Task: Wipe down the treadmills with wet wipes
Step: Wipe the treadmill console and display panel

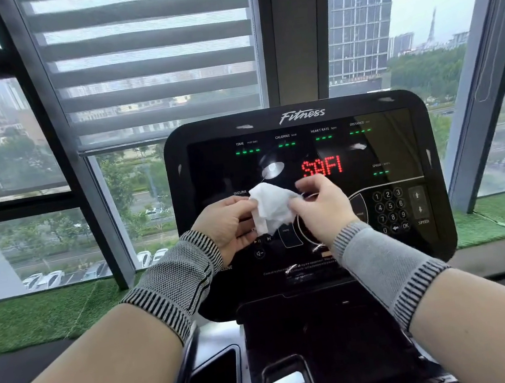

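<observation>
Still prepping: left hand [228, 223] and right hand [322, 206] pinching crumpled wet wipe [271, 209] mid-frame, unfolding it. Next up, probably pressing onto treadmill console [399, 146].

Between my fingers [303, 205] I see a wet wipe [271, 209] of soft, crumpled white fibre cloth. Behind them the console [399, 146] is glossy black plastic, smeared and reflective. My wrist sleeves [179, 281] are ribbed grey knit. To either side lies rough green artificial turf [36, 313].

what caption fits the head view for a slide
Both hands, left and right, hold a white wipe in front of a treadmill console reading SAFI.
</observation>
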A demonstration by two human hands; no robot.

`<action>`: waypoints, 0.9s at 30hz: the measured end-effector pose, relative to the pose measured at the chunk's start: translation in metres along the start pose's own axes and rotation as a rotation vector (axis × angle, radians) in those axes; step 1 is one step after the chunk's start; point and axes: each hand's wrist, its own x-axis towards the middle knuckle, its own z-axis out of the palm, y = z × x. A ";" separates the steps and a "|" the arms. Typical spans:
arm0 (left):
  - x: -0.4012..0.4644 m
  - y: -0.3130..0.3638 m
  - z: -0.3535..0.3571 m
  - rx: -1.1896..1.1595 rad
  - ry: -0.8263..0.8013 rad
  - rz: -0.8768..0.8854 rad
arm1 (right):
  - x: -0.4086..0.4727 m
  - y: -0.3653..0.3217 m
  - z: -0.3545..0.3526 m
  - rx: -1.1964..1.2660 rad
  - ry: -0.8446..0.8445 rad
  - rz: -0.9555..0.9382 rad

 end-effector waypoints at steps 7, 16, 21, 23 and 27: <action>-0.001 0.001 0.001 0.186 -0.069 0.041 | -0.012 0.002 0.009 -0.149 -0.188 -0.349; 0.001 0.006 -0.009 0.222 0.097 0.053 | 0.001 -0.008 -0.005 0.452 -0.218 0.080; -0.005 0.011 -0.001 0.089 -0.014 -0.089 | 0.002 -0.014 -0.004 0.495 -0.293 0.112; -0.007 0.011 0.000 0.079 -0.179 -0.127 | 0.001 -0.016 -0.007 0.496 -0.380 0.114; -0.007 0.006 -0.002 0.121 -0.278 -0.100 | 0.006 -0.014 -0.008 0.438 -0.300 0.110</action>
